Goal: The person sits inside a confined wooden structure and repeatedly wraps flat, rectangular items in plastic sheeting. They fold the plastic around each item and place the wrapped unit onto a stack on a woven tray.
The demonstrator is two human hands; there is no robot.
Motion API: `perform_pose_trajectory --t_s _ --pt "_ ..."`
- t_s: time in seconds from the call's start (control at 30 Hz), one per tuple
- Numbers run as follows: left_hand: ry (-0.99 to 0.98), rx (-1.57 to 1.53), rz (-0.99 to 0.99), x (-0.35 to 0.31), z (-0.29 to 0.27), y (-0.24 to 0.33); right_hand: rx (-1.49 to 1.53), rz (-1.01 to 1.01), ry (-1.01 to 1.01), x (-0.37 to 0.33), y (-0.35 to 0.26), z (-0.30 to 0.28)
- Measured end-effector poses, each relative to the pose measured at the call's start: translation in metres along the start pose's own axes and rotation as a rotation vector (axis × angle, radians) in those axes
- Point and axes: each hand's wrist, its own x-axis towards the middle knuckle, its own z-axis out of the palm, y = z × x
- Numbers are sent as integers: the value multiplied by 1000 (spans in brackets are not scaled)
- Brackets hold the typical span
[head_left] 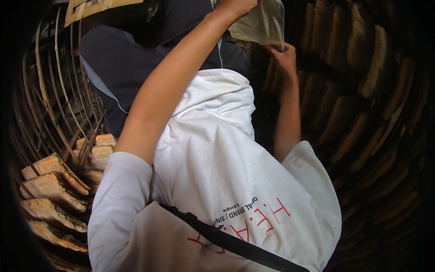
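A translucent, pale yellowish sheet [260,25], which looks like thin plastic, hangs at the top of the view. My left hand [236,7] is at its upper left, partly cut off by the picture's edge, with the fingers curled against the sheet. Lower down, my right hand [285,56] pinches the sheet's bottom right corner between thumb and fingers. Between both hands the sheet is spread out and slightly creased. Whether anything lies inside or behind it is hidden.
Rows of brown, slab-like pieces resembling clay tiles [344,113] stand in the dark at my right. More orange-edged ones [52,181] are stacked at my left, below thin upright sticks [56,81]. A pale slatted wooden piece [93,9] is at the top left.
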Motion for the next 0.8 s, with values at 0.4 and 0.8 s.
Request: perform_pose_trajectory --t_s 0.4,0.8 --pt "-601 129 274 -16 5 3 -263 -244 -295 36 -99 -42" --pt "-537 -436 132 -8 9 4 295 -129 -219 6 -54 -5"
